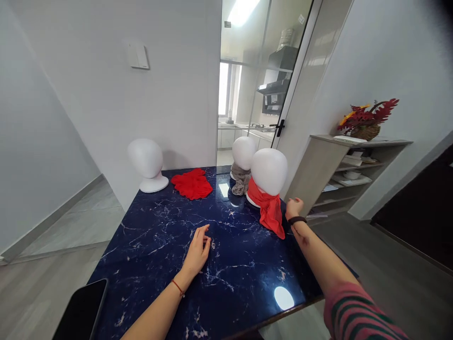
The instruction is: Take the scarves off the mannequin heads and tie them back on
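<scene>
My left hand [197, 251] lies flat on the dark blue marble table [170, 236], fingers stretched out, holding nothing. My right hand [293, 208] is curled near the table's right edge, beside the hanging end of a red scarf [269, 211] tied round a white mannequin head [269, 172]. Whether it grips the scarf is unclear. Behind stands a second white head [243, 153] with a grey-brown scarf [240, 181]. A bare third head [146, 163] stands at the far left, with a loose red scarf [192, 183] lying beside it.
A black phone [83, 311] lies at the table's near left corner. A low shelf [339, 170] with a basket of red flowers [366, 120] stands to the right. A glass door [262, 85] behind the table opens onto a kitchen.
</scene>
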A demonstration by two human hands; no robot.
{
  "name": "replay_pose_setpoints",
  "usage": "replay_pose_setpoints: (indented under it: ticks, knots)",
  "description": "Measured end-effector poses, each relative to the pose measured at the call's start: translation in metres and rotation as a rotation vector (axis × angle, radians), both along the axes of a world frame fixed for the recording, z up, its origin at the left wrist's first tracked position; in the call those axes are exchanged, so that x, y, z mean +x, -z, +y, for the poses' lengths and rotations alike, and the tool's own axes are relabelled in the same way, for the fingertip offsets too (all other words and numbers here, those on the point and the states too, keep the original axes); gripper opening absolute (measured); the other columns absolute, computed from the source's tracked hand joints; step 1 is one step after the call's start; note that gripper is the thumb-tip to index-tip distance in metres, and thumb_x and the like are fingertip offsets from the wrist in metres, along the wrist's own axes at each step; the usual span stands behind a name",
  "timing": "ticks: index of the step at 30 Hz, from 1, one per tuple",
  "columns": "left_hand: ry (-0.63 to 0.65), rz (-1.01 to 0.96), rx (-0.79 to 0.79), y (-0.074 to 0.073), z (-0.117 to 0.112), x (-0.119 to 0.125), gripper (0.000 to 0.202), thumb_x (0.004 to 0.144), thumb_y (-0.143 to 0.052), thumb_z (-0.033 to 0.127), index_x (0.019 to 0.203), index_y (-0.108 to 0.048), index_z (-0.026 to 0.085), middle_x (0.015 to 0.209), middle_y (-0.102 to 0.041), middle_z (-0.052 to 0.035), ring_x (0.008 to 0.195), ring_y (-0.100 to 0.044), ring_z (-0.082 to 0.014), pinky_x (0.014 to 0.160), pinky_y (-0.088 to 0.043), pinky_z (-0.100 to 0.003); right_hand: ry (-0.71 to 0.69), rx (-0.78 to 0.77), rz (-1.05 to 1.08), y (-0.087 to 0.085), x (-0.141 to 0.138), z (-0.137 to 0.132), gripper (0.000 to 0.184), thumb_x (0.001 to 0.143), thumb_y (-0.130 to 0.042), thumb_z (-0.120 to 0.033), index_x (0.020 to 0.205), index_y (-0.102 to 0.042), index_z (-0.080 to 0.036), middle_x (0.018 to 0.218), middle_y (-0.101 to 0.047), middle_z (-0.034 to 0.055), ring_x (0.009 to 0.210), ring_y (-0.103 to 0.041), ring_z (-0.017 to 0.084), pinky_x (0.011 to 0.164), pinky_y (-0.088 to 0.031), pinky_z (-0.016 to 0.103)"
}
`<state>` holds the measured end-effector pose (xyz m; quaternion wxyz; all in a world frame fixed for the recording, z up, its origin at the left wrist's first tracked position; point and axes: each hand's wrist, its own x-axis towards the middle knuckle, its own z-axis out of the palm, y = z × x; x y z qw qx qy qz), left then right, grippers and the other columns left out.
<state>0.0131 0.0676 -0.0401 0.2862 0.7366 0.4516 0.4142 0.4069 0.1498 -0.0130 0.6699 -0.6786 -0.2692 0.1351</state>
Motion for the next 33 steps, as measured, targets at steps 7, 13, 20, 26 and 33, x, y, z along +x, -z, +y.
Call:
replay_pose_setpoints:
  ticks: [7,13,20,26,33]
  knots:
    - [-0.100,-0.029,0.067,-0.002,-0.001,0.001,0.031,0.085,-0.041,0.013,0.113,-0.051,0.021,0.092,-0.053,-0.0034,0.078,-0.056,-0.0136,0.077,-0.048,-0.032,-0.420,0.114,-0.529,0.016,-0.127,-0.059,0.023,0.088,-0.043,-0.036,0.100,-0.052,-0.018,0.092,-0.060,0.0072,0.083,-0.058,0.018,0.080,-0.047,0.034]
    - [-0.147,-0.076,0.045,-0.003,-0.002,0.000,0.028,0.085,-0.040,0.015,0.110,-0.053,0.019,0.090,-0.057,-0.0039,0.075,-0.054,-0.0145,0.074,-0.046,-0.031,-1.173,0.033,-0.872,0.031,-0.238,-0.034,0.041,0.084,-0.050,-0.017,0.125,-0.047,-0.022,0.120,-0.055,0.0082,0.109,-0.055,0.017,0.096,-0.044,0.034]
    - [-0.219,-0.060,0.033,-0.002,-0.002,-0.003,0.036,0.079,-0.040,0.006,0.108,-0.052,0.022,0.087,-0.052,-0.0043,0.075,-0.052,-0.0163,0.071,-0.047,-0.033,-0.963,-0.250,-1.051,0.028,-0.313,0.097,0.058,0.086,-0.050,-0.015,0.141,-0.032,-0.014,0.149,-0.027,0.0159,0.139,-0.025,0.022,0.110,-0.031,0.039]
    - [-0.375,-0.044,0.012,0.000,0.024,-0.009,0.035,0.077,-0.038,0.003,0.101,-0.053,0.023,0.090,-0.051,-0.0062,0.078,-0.054,-0.0178,0.074,-0.049,-0.036,-0.958,-0.371,-1.104,0.023,-0.323,0.153,0.045,0.090,-0.050,-0.037,0.134,-0.046,-0.027,0.146,-0.036,0.0112,0.135,-0.030,0.031,0.100,-0.033,0.056]
    - [-0.683,-0.034,0.071,-0.007,0.141,-0.073,0.036,0.074,-0.052,0.012,0.110,-0.050,0.015,0.108,-0.050,-0.0109,0.098,-0.056,-0.0217,0.091,-0.045,-0.044,-0.777,-0.399,-1.171,0.032,-0.261,0.144,0.044,0.091,-0.045,-0.047,0.126,-0.056,-0.024,0.129,-0.052,0.0136,0.116,-0.043,0.032,0.093,-0.038,0.049]
